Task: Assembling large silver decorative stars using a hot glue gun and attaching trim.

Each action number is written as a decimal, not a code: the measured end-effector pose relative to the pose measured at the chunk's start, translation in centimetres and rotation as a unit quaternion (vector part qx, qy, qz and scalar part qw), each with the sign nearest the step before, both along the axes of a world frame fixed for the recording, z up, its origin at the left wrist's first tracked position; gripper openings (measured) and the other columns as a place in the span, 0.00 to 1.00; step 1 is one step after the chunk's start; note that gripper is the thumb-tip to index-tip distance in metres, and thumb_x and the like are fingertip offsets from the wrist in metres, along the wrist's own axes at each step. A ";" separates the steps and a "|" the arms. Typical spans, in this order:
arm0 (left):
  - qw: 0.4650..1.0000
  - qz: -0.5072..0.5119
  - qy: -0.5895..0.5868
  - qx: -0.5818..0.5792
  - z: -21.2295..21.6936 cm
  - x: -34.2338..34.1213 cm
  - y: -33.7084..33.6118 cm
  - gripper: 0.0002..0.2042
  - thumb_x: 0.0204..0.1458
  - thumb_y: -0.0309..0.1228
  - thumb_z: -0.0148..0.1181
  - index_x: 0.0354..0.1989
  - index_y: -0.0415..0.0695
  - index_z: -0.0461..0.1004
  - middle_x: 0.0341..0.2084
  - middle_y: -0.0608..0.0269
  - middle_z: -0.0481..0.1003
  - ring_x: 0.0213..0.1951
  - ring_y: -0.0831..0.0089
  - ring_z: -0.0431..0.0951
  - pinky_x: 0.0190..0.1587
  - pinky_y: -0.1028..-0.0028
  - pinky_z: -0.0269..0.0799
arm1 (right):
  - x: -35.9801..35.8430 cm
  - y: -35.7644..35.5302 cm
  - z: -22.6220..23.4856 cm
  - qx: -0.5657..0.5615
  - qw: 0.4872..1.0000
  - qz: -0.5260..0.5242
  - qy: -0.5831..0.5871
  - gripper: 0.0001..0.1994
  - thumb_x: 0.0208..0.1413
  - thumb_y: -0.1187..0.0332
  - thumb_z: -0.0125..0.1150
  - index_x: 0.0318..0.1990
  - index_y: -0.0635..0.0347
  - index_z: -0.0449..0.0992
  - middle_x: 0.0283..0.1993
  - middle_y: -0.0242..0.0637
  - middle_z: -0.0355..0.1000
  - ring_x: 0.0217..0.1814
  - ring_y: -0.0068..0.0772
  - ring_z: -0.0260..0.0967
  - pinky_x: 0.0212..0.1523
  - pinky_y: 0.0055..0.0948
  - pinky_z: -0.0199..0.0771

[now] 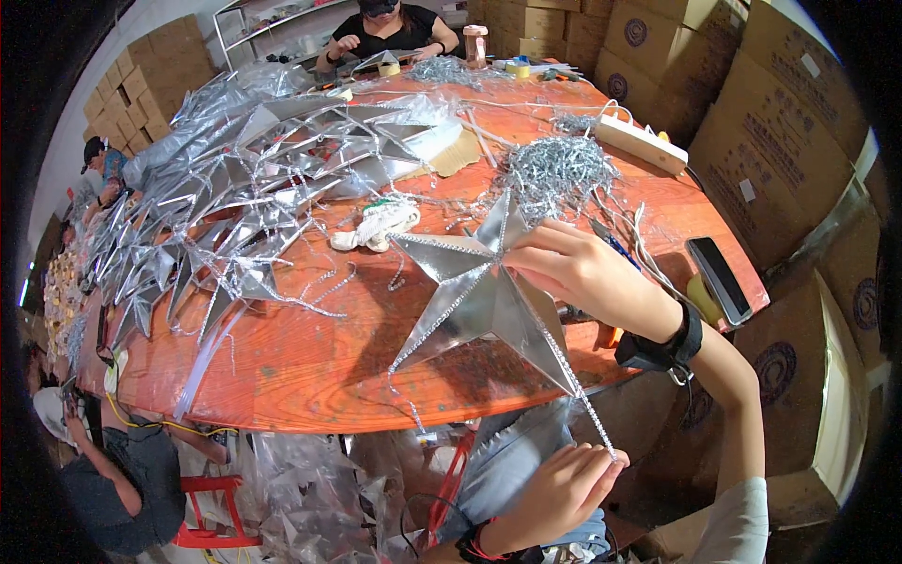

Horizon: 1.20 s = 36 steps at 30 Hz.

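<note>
Hands both busy: right hand [573, 273] grips silver star [479, 296] over orange counter [310, 362]; left hand [559, 489] pinches beaded wire [583, 399] trailing off star's tip.

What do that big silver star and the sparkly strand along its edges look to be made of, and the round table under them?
The large silver five-pointed star looks like thin metallic foil or mirrored card: creased facets catch the light. The beaded silver trim strand, pinched by the left hand, seems to be plastic or metal bead chain. The round orange-brown table looks like varnished wood, with grain and gloss.
</note>
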<state>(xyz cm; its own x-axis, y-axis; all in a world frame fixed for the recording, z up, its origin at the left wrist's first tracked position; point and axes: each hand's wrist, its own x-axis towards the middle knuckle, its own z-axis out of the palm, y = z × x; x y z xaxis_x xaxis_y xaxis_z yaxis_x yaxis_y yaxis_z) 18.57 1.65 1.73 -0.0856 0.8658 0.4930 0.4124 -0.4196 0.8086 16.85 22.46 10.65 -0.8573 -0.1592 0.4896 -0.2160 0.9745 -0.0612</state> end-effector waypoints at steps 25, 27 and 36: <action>0.997 0.011 -0.002 -0.077 -1.1 -0.2 -0.4 0.04 0.52 0.24 0.49 0.33 0.39 0.69 0.23 0.58 0.70 0.28 0.62 0.71 0.33 0.68 0.67 | 0.0 0.3 -0.9 0.005 0.999 -0.006 0.039 0.08 0.47 0.72 0.55 0.35 0.63 0.68 0.32 0.39 0.64 0.38 0.39 0.64 0.40 0.32 0.67; 0.997 0.017 0.000 -0.080 -1.1 -0.2 -0.5 0.04 0.52 0.24 0.49 0.33 0.39 0.69 0.23 0.59 0.70 0.28 0.62 0.71 0.32 0.68 0.67 | 0.0 0.2 -0.9 0.001 0.999 -0.007 0.037 0.08 0.47 0.72 0.55 0.35 0.63 0.68 0.32 0.39 0.64 0.38 0.39 0.64 0.40 0.32 0.67; 0.996 0.025 -0.021 -0.086 -1.0 -0.5 -1.6 0.04 0.51 0.23 0.50 0.33 0.40 0.71 0.22 0.60 0.69 0.27 0.65 0.71 0.31 0.70 0.66 | 0.1 -0.1 -0.8 0.000 0.999 -0.003 0.047 0.08 0.46 0.73 0.56 0.34 0.63 0.68 0.32 0.39 0.64 0.38 0.39 0.64 0.40 0.31 0.68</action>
<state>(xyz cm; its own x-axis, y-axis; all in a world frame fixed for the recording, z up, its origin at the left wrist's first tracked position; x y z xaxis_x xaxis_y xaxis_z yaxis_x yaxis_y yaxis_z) 18.03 0.02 0.77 -0.1484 0.9313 0.3327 0.3939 -0.2530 0.8837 16.92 22.40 9.81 -0.8084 -0.1539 0.5682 -0.2141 0.9760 -0.0403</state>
